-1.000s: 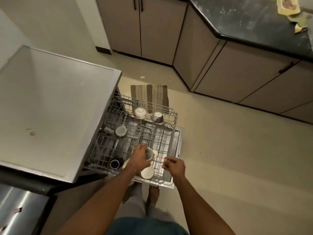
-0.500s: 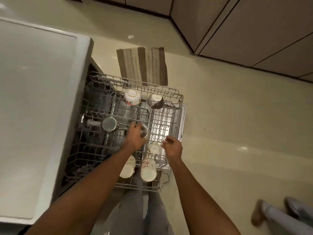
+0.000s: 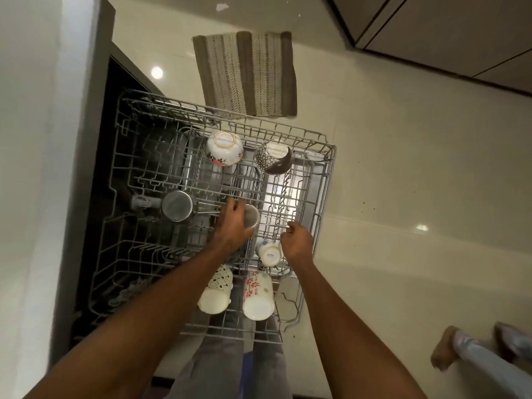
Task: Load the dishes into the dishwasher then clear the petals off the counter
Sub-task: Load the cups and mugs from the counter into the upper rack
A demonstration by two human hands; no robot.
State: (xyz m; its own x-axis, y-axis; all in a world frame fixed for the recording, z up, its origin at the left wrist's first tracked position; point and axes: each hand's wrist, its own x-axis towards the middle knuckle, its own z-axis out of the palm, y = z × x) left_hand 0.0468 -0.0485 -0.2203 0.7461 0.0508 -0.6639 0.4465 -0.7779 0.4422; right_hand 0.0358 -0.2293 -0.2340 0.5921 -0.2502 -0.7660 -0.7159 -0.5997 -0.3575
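Steel cup: is being gripped by the left hand over the middle of the rack; its long axis is lying roughly level, running left to right, with one round end being shown toward the right. Whether that end is the mouth or the base cannot be told.
Left hand: its fingers are being curled round the cup from the left, so most of the cup's body is being hidden.
Right hand: is being held just right of the cup, apart from it, loosely curled over the rack wires; whether a wire is being pinched cannot be told.
Rack: is being kept pulled out of the dishwasher, above the floor.
Steel pot: is sitting upside down, left of the cup, its handle being pointed right toward the left hand.
Floral bowl and dark bowl: are being held on the far row, tipped, bases up.
Small mug: is lying between the two wrists, base toward the camera.
Dotted mug and red-flower mug: are lying side by side at the near edge, long axes running near to far, under the forearms.
Mat: is lying on the floor beyond the rack.
Another person's feet: are being shown at the lower right.
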